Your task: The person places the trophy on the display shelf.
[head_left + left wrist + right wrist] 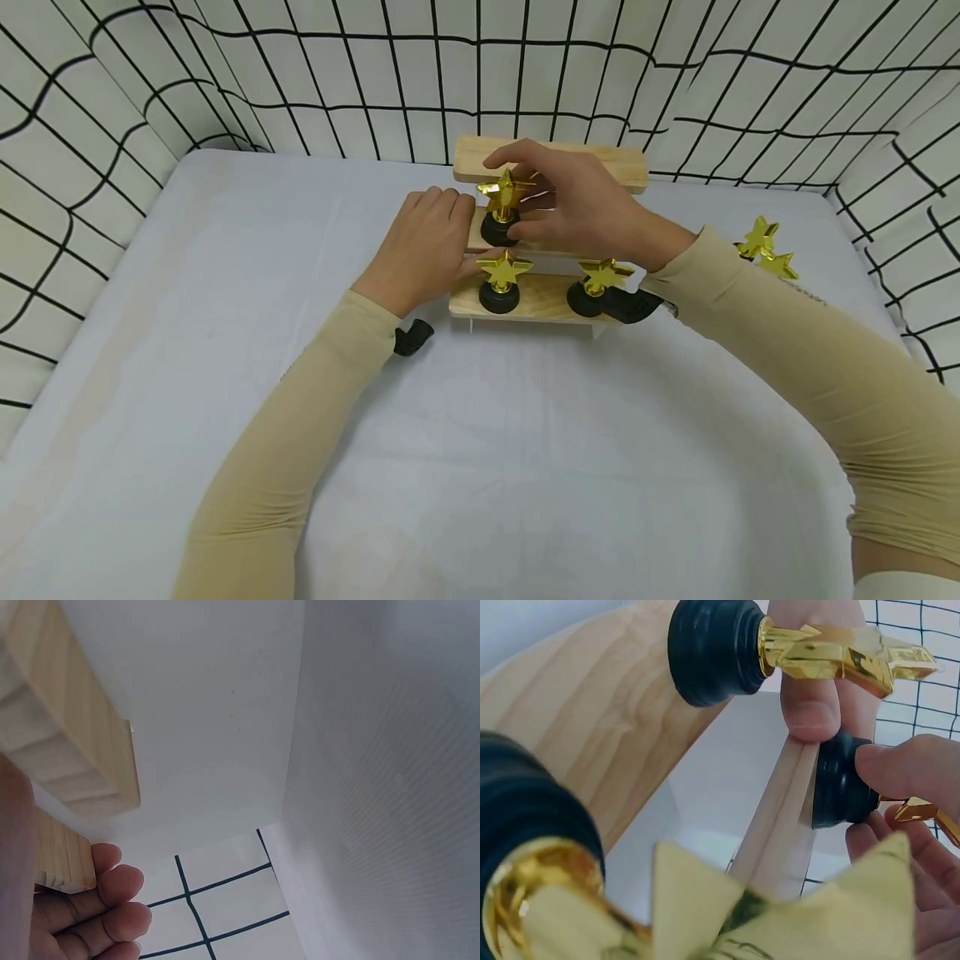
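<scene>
A tiered stand with wooden shelves (536, 302) is in the middle of the head view. My left hand (423, 246) grips the left end of its middle shelf; in the left wrist view fingers (124, 889) curl round a plank end. On that shelf's left side, my right hand (588, 200) holds a gold star trophy (501, 208) with a black base. The right wrist view shows the thumb (907, 769) against this base (840, 787), which touches the plank. Two similar trophies stand on the bottom shelf, a left one (501, 282) and a right one (596, 287).
The top shelf (626, 167) rises behind my right hand. More gold star trophies (765, 246) lie on the white cloth (510, 467) at the right, partly hidden by the sleeve. A black wire grid (405, 75) encloses the back and sides.
</scene>
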Demonstrator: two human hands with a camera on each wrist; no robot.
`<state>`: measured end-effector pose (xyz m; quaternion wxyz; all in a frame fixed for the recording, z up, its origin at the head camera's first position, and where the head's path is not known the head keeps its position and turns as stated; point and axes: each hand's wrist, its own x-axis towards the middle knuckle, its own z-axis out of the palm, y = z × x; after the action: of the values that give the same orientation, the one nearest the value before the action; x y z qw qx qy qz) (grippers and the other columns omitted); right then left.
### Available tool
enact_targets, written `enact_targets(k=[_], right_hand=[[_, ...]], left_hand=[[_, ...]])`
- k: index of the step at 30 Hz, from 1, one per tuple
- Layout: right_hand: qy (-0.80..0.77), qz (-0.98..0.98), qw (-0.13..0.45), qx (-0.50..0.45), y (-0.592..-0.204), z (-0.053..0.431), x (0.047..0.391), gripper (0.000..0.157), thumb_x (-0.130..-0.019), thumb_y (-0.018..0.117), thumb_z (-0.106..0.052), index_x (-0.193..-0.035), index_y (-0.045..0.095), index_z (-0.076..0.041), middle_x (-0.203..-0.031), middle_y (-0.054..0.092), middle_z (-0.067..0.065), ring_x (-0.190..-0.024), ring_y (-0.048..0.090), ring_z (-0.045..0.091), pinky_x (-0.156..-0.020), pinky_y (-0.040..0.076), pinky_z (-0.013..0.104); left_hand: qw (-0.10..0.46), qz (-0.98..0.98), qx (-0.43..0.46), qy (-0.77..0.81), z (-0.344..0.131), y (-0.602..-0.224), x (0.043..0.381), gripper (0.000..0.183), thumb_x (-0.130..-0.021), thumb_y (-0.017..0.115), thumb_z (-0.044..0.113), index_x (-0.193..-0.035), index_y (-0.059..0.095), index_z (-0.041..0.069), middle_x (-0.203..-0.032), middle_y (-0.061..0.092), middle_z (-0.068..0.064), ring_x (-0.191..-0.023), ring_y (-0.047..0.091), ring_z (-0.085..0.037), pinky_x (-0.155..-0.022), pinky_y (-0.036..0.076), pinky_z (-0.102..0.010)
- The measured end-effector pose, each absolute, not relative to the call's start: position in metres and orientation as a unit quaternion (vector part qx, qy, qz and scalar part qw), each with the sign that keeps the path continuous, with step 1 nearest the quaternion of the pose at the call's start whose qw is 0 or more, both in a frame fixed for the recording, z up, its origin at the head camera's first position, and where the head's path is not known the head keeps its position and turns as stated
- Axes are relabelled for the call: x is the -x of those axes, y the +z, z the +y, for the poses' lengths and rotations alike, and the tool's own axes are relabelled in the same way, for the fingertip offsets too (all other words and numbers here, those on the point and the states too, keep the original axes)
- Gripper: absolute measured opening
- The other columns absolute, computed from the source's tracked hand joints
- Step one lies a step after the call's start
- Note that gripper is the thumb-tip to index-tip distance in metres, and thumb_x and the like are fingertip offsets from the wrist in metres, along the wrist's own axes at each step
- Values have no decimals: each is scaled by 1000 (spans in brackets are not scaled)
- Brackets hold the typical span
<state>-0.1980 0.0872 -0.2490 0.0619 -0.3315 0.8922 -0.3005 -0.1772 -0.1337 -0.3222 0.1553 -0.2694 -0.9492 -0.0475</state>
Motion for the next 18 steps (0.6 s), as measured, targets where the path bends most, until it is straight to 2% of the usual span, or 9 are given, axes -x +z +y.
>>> enact_targets(k=[7,12,18], right_hand=[[-294,896,64,326,-243,91,194,68,-88,80,-10,-148,48,-19,-137,65,11,-123,70,24,-106,56,33],[-300,894,39,329,-235,102,191,66,-88,82,-14,-145,49,-17,-126,69,8,-114,73,22,-102,58,32],[-320,893,21,317,-225,119,186,65,-88,82,-13,-144,50,-18,-118,67,4,-105,74,17,-99,58,29]], left_hand=[[162,-947,272,-52,-132,-322,177,65,-100,57,61,-114,58,-2,-98,63,-16,-90,54,-33,-87,45,-45],[145,-952,265,-52,-131,-321,178,65,-99,59,60,-117,57,-2,-101,63,-16,-94,55,-33,-91,45,-45],[125,-957,256,-48,-132,-321,177,65,-99,60,59,-119,56,-3,-104,63,-16,-96,54,-33,-93,45,-45]])
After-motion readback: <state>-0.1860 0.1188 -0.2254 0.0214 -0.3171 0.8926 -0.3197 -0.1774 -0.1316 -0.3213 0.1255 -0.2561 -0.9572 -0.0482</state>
